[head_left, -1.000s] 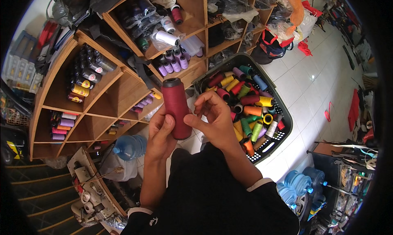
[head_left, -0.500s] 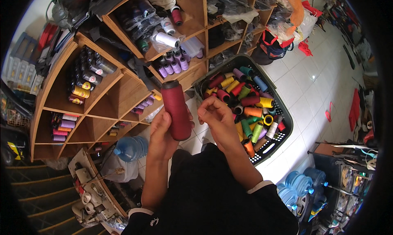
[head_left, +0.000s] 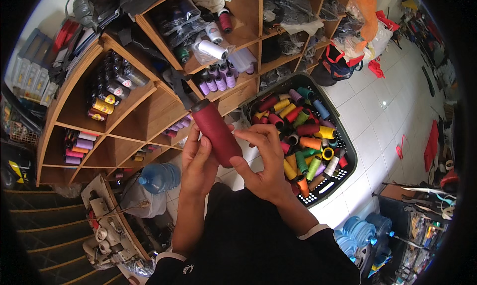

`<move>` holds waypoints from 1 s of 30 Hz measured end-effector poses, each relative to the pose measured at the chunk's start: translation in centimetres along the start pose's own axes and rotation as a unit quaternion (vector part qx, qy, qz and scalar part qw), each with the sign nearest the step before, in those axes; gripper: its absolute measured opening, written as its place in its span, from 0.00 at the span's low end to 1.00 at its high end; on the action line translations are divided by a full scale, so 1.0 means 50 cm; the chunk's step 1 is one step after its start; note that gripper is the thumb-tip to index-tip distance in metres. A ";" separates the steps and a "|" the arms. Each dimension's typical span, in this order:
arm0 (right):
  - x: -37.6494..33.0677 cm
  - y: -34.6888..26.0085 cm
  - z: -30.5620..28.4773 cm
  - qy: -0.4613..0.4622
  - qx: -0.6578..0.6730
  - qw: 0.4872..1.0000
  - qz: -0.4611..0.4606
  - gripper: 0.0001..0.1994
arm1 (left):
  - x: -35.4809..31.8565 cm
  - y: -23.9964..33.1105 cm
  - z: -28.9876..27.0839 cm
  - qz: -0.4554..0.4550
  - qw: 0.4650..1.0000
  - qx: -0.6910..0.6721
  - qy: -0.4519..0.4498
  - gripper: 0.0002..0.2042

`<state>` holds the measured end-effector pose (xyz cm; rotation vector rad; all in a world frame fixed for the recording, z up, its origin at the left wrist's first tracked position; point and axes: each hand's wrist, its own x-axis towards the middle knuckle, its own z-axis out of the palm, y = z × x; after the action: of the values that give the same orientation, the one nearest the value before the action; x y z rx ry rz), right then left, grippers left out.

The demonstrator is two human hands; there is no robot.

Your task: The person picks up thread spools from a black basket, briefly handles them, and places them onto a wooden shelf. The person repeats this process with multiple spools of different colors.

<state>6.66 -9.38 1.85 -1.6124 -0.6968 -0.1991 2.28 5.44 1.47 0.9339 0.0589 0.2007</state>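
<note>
A large dark red thread spool (head_left: 216, 134) with a dark top rim leans in front of me, its top tipped to the left. My left hand (head_left: 199, 158) is closed around its left side, thumb lying on the front. At the spool's lower right is my right hand (head_left: 263, 158), with thumb and fingers apart in a curve. The right thumb rests by the spool's bottom end and the fingertips come up to its side. Whether a loose thread lies between them is too fine to see. A dark plastic basket (head_left: 351, 163) full of many-coloured spools stands just right of that hand.
Wooden shelving (head_left: 130, 131) fills the left and back, with purple spools (head_left: 217, 81) and other spools in its compartments. A blue water jug (head_left: 160, 178) stands at lower left near a sewing machine (head_left: 105, 238). More blue jugs (head_left: 358, 230) stand at lower right on the tiled floor.
The spool has tilted, its top going left and its bottom right. My right hand has come from a pinch beside the spool to its lower right, opening its fingers. The view has shifted slightly.
</note>
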 end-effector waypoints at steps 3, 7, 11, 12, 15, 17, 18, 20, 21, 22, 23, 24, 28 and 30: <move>0.003 -0.005 0.011 0.025 -0.023 0.999 -0.030 0.15 | -0.003 0.002 0.007 0.032 0.999 0.033 0.018 0.25; 0.008 -0.006 0.022 0.062 -0.041 0.997 -0.029 0.11 | -0.007 0.001 0.006 0.069 0.994 0.080 0.031 0.27; 0.017 -0.012 0.026 0.063 -0.024 0.997 -0.032 0.10 | -0.013 -0.002 -0.002 0.126 0.978 0.156 0.053 0.27; 0.019 -0.010 0.028 0.066 -0.025 0.997 -0.038 0.10 | -0.014 -0.001 0.000 0.137 0.975 0.166 0.053 0.27; 0.024 0.000 0.033 0.066 -0.023 0.996 -0.051 0.07 | -0.015 -0.001 0.004 0.160 0.965 0.200 0.052 0.26; 0.028 0.006 0.032 0.056 -0.017 0.997 -0.056 0.04 | -0.015 0.001 -0.001 0.163 0.958 0.229 0.051 0.26; 0.028 0.010 0.028 0.052 0.010 0.998 -0.027 0.04 | -0.013 0.000 -0.003 0.155 0.963 0.217 0.050 0.26; 0.027 0.026 0.016 0.042 0.061 0.997 0.020 0.02 | -0.008 0.004 -0.004 0.145 0.969 0.194 0.050 0.25; 0.025 0.039 0.008 0.036 0.081 0.995 0.041 0.01 | -0.007 0.005 -0.001 0.129 0.977 0.161 0.051 0.25; 0.023 0.047 -0.003 0.027 0.062 0.996 0.051 0.01 | -0.006 0.007 0.002 0.116 0.984 0.129 0.053 0.25; 0.021 0.053 -0.015 0.018 0.043 0.997 0.061 0.01 | -0.006 0.009 0.005 0.102 0.989 0.096 0.056 0.24; 0.020 0.055 -0.020 0.009 0.024 0.997 0.070 0.02 | -0.007 0.011 0.007 0.096 0.990 0.085 0.060 0.24; 0.028 0.002 -0.008 0.059 -0.060 0.996 -0.012 0.11 | -0.006 0.009 0.002 0.086 0.990 0.082 0.071 0.24; 0.023 -0.010 -0.006 0.018 -0.071 0.997 -0.041 0.12 | -0.006 0.007 -0.001 0.085 0.989 0.097 0.075 0.24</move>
<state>7.39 -9.29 2.95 -1.7115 -0.7339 -0.3430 1.94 5.63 1.69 1.1183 0.1405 0.4300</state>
